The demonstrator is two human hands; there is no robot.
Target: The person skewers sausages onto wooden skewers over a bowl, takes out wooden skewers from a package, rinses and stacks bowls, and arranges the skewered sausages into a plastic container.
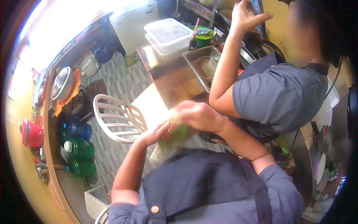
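In front of my apron, my left hand (153,135) has its fingers against a tan, ridged item (172,126), apparently gripping its left side. What exactly it is cannot be made out. My right hand (199,115) is curled over the item's upper right, smeared by motion, so its fingers do not show clearly. Below both hands hangs a blurred green and pale patch (178,135), perhaps part of the same item or its bag. Just beyond the hands lies a pale tabletop (151,98).
A co-worker in a grey shirt (276,93) stands close on my right, one arm raised. A white chair (117,118) is at the left. Ahead are a metal tray (190,56), lidded plastic tub (167,39) and green bucket (204,37). Green bottles (80,148) stand by the shelf.
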